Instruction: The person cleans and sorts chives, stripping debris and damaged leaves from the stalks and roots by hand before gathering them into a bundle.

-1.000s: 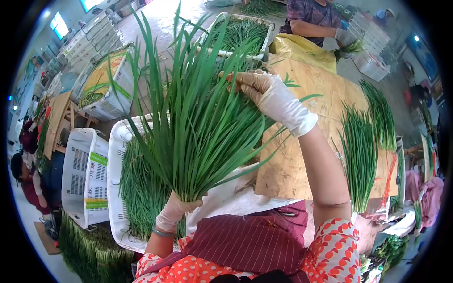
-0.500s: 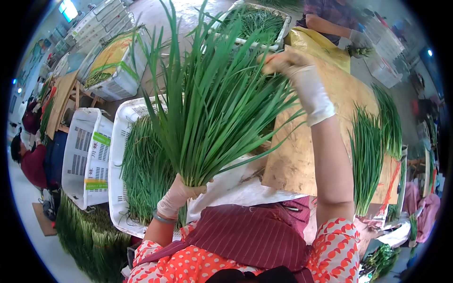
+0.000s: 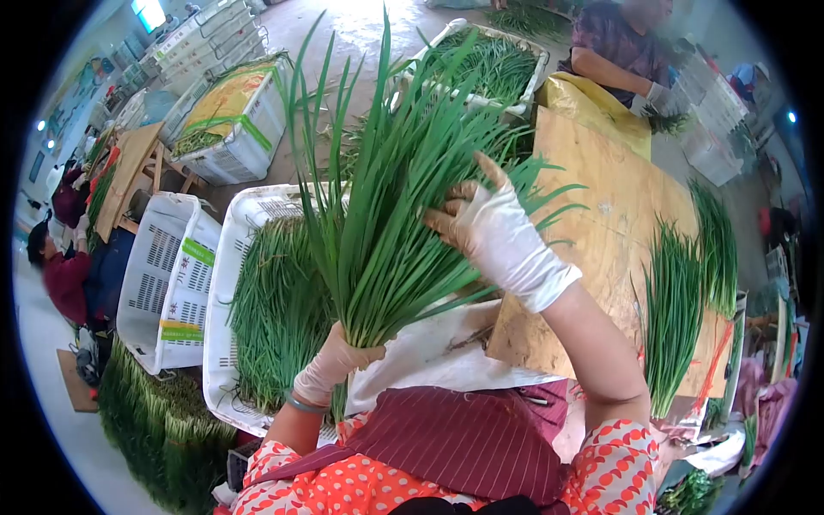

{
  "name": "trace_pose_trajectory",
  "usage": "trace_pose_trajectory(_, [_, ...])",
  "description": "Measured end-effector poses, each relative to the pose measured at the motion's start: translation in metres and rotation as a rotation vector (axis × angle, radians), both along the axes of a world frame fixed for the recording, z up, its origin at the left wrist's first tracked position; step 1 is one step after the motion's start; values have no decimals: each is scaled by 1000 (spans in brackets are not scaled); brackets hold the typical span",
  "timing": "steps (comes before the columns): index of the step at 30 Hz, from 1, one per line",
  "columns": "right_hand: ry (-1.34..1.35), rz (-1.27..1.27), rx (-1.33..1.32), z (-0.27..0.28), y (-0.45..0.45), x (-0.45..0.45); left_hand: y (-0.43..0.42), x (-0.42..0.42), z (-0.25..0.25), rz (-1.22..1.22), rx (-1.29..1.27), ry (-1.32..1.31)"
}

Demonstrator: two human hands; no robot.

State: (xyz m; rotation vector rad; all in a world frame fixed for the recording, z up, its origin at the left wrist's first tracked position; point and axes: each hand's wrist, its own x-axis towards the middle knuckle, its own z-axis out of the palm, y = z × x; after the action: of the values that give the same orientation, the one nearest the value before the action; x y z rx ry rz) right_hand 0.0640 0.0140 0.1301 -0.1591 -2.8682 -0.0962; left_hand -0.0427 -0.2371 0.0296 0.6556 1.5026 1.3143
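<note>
A fanned bunch of garlic chives (image 3: pixel 386 206) stands upright in front of me, leaf tips up. My left hand (image 3: pixel 336 365), in a pale glove, is closed around its lower stems. My right hand (image 3: pixel 489 219), in a stained white glove, is at the right side of the leaves with its fingers apart; some fingertips touch or reach in among the blades. Left of the bunch, a white plastic crate (image 3: pixel 225 343) holds more chives (image 3: pixel 279 318) lying together. On the wooden board (image 3: pixel 601 223) at my right lie chive bundles (image 3: pixel 674 309).
An upright white crate (image 3: pixel 154 283) stands at the left, with a large heap of chives (image 3: pixel 163 429) below it. Another chive-filled crate (image 3: pixel 532 73) is ahead. A co-worker (image 3: pixel 609 51) handles greens at the board's far end. Red ties (image 3: pixel 719 365) lie at the right.
My right hand has come down and left from above the board to the leaves, its fingers spreading. The left hand keeps its hold on the bunch. The view has shifted slightly.
</note>
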Motion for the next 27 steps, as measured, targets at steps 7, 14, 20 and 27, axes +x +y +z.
trace_pose_trajectory(7, [-22, 98, 176, 11, -10, 6, -4, -4, -1, -1, -96, 12])
trace_pose_trajectory(14, [718, -137, -1074, 19, 27, 10, -4, -2, 8, 6, -57, -126])
trace_pose_trajectory(20, [840, -516, -223, -4, 62, 62, 28, -27, 5, 302, 211, -580])
trace_pose_trajectory(27, [446, -502, -1536, -26, 6, 81, 134, 22, 52, 159, 361, -798])
